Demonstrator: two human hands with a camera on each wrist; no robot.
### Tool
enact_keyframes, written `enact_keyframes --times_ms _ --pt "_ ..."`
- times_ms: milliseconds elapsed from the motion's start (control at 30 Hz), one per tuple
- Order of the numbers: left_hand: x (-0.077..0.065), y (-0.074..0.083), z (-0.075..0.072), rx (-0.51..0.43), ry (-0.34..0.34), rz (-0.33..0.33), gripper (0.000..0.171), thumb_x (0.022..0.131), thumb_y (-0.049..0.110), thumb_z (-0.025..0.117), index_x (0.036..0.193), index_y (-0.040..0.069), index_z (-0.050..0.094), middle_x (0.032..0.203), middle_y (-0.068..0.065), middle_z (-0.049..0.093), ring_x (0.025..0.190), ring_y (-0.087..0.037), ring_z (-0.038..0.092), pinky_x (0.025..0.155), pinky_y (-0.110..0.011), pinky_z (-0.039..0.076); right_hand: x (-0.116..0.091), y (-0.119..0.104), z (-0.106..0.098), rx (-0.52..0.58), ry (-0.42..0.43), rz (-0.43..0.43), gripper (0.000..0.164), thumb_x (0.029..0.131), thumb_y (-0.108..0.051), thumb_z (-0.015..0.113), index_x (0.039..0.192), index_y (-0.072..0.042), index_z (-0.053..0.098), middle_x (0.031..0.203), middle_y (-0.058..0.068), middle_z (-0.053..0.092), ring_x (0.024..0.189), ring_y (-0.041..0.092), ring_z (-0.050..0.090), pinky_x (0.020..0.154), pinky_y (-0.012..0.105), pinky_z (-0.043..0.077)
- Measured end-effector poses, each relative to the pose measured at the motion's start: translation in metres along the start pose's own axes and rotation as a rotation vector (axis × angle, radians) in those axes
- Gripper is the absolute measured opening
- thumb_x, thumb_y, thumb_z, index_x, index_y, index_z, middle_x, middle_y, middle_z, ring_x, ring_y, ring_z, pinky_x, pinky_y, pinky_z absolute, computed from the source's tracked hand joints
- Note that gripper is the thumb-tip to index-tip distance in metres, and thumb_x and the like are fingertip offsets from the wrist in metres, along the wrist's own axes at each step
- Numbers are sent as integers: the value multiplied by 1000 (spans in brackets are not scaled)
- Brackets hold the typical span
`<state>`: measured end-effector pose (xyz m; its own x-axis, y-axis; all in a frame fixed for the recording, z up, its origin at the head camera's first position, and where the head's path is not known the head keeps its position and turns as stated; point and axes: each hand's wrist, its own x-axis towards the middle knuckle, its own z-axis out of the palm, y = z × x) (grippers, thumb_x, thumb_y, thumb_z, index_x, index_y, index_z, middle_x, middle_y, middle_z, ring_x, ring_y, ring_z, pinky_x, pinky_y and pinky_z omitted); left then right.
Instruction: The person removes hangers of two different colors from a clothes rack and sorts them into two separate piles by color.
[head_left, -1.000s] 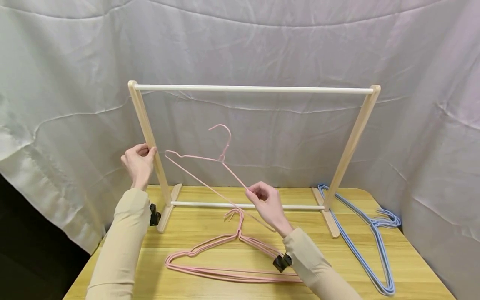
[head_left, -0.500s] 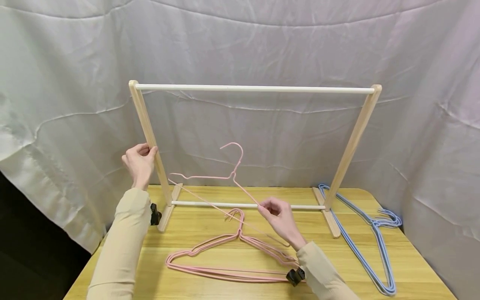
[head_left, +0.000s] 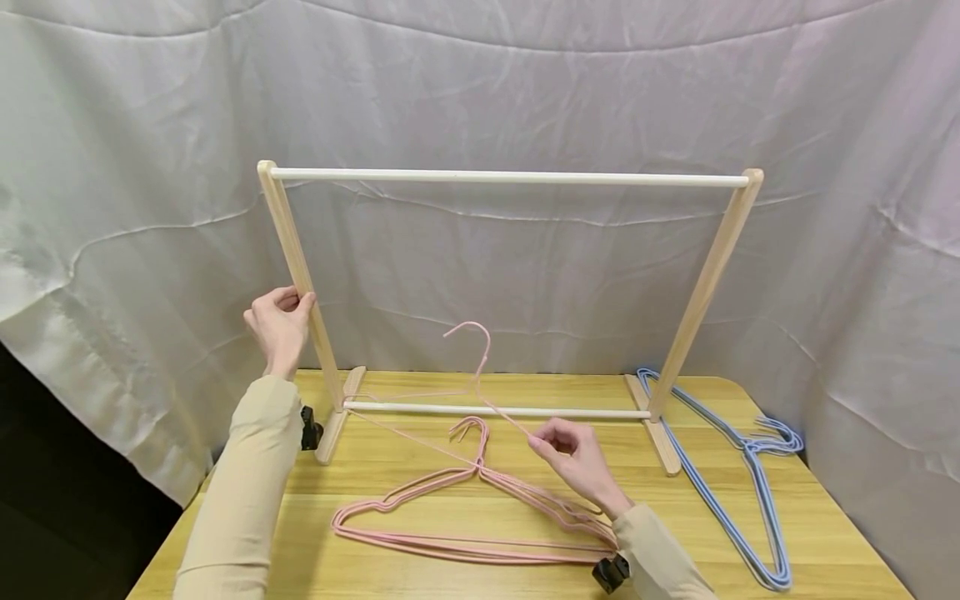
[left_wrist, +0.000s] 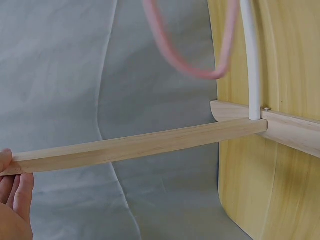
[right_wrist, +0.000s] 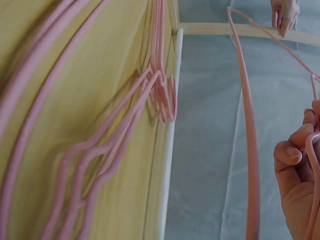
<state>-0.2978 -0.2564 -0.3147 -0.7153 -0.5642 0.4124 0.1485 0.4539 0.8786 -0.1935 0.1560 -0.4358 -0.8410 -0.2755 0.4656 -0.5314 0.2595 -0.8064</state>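
Note:
My left hand (head_left: 279,329) grips the left wooden post (head_left: 288,229) of a small clothes rack, about halfway up, its thumb and fingers on either side in the left wrist view. My right hand (head_left: 577,462) pinches a pink clothes hanger (head_left: 488,342) by one shoulder. The hanger is tilted, hook up, in front of the rack's lower white rod (head_left: 420,408). Its far end shows as a pink loop (left_wrist: 200,74) in the left wrist view. Below lies a stack of pink hangers (head_left: 420,547), flat on the wooden table, hooks toward the rack.
The rack's upper white rod (head_left: 510,177) spans both posts. Beside its right foot (head_left: 663,447), several blue hangers (head_left: 765,508) lie stacked on the table (head_left: 825,567), partly behind the right post. A grey curtain (head_left: 480,100) hangs behind and at the sides.
My right hand has moved down and to the right with the pink hanger, which sinks from mid-rack to the height of the lower rod. My left hand stays on the post.

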Motion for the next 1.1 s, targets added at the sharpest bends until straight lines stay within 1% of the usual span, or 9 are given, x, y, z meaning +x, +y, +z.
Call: enact_keyframes --times_ms 133,233,333,467,533,633,767,900,1100 --pt "1 0 0 4 0 -6 32 92 20 73 115 -2 73 117 -25 72 135 -30 43 112 -44 26 -6 5 -4 4 -38 -3 8 93 -2 67 87 -2 72 71 7 69 57 -5 49 49 19 43" --pt "1 0 0 3 3 -3 32 92 20 73 114 -3 74 116 -25 72 134 -30 44 112 -44 26 -11 9 -6 12 -77 13 9 94 -3 66 87 -3 71 69 6 65 56 -5 48 48 20 43" --pt "1 1 0 -2 3 0 31 92 19 73 114 -3 74 115 -25 72 134 -30 44 112 -43 26 -14 12 -7 23 -111 47 9 94 -5 66 86 -3 70 67 14 62 56 -5 48 48 20 44" --pt "1 1 0 -4 3 -3 31 92 19 73 114 -3 74 116 -25 72 135 -29 44 113 -43 26 -19 14 -8 36 -149 80 10 95 -7 66 87 -4 71 70 24 63 56 -4 49 48 20 44" --pt "1 1 0 -4 3 -2 31 92 19 73 114 -3 74 116 -25 72 136 -29 44 113 -43 27 -22 16 -8 40 -166 81 9 95 -8 66 87 -5 71 71 23 63 56 -4 48 48 20 44" --pt "1 1 0 1 3 -1 31 92 19 73 114 -3 73 116 -25 72 135 -29 44 112 -43 27 -25 20 -8 45 -190 71 9 95 -7 66 87 -4 71 69 22 63 56 -5 47 48 19 43" --pt "0 1 0 -1 1 -1 31 92 19 73 114 -3 73 117 -25 72 135 -29 44 112 -44 26 -30 24 -9 50 -219 75 11 94 -5 66 86 2 69 67 21 61 56 -6 47 48 18 42" --pt "-1 1 0 -4 -2 -4 31 92 19 73 114 -3 74 117 -25 72 136 -29 43 112 -44 26 -33 26 -10 57 -256 100 13 94 -6 67 87 6 68 67 22 60 57 -5 47 49 17 42" --pt "-1 1 0 0 -1 -7 32 92 20 73 115 -2 73 117 -25 72 135 -29 43 111 -44 26 -37 29 -8 35 -296 152 13 93 -9 68 87 3 69 67 20 60 57 -5 47 50 16 40"
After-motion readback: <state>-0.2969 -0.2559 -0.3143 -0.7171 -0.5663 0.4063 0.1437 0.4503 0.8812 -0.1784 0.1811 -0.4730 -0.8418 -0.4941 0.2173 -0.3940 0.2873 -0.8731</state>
